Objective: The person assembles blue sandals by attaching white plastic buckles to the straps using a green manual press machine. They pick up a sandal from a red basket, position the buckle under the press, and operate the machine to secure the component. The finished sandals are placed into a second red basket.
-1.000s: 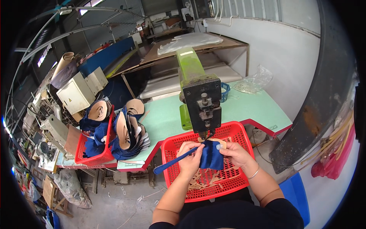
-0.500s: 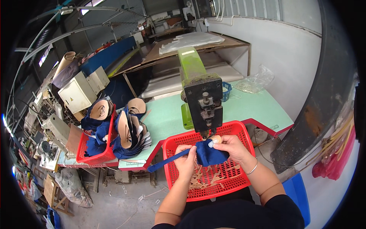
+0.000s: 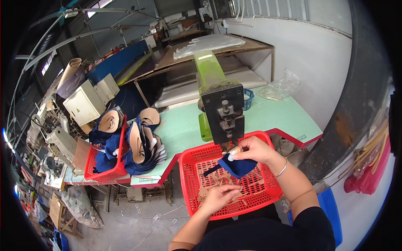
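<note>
Under the black head of a green machine [image 3: 213, 96], my right hand [image 3: 256, 150] pinches a dark blue fabric piece [image 3: 240, 168] by its upper edge. A small tan part and a pale white patch show at my right fingertips. From the piece's left side a narrow blue strap [image 3: 212, 170] hangs free. Lower down, my left hand [image 3: 220, 197] is apart from the fabric, fingers stretched to the right, with nothing visible in them. It is over a red plastic basket [image 3: 190, 194], which holds many tan scraps [image 3: 209, 184].
A pale green worktable [image 3: 178, 119] with a red edge carries a stack of blue and tan pieces [image 3: 140, 146]. Left of it sits a second red basket [image 3: 111, 173] of blue pieces. A small blue basket [image 3: 248, 100] stands behind the machine; a dark pillar [image 3: 335, 125] rises at right.
My left hand has let go of the strap and moved down over the basket. The strap now hangs down. My right hand keeps the fabric piece, tilted differently, near the machine head.
</note>
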`<state>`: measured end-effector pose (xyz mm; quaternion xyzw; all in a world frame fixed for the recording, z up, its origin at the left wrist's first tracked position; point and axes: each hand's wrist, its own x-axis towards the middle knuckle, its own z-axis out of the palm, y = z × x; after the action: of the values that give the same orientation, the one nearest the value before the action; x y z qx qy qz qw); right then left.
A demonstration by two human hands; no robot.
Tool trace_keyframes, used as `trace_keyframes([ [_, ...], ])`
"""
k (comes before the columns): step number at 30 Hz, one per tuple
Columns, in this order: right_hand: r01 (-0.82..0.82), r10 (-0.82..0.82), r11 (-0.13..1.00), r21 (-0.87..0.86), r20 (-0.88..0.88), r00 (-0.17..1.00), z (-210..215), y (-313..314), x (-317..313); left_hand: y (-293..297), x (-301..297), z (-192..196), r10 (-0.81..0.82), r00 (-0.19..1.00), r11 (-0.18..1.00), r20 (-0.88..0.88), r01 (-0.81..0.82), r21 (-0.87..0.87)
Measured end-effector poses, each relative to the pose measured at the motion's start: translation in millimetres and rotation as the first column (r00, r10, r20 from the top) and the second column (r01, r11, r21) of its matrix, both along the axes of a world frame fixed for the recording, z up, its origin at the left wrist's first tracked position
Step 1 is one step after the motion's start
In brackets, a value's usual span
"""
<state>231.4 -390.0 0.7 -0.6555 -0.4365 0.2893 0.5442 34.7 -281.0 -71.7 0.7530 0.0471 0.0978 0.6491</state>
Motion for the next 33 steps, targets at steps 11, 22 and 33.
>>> trace_keyframes([
  [11,-0.068,0.106,0.982,-0.176,0.216,0.971,12,18,23,38,54,13,0.233,0.960,0.972,0.152,-0.223,-0.079],
  [22,-0.034,0.050,0.996,0.085,-0.190,0.981,-29,3,-14,65,57,39,0.169,0.968,0.984,0.186,-0.154,-0.094],
  [33,-0.105,0.103,0.994,0.019,0.091,0.991,-38,3,-34,100,35,34,-0.102,0.995,0.995,-0.001,0.102,-0.001],
])
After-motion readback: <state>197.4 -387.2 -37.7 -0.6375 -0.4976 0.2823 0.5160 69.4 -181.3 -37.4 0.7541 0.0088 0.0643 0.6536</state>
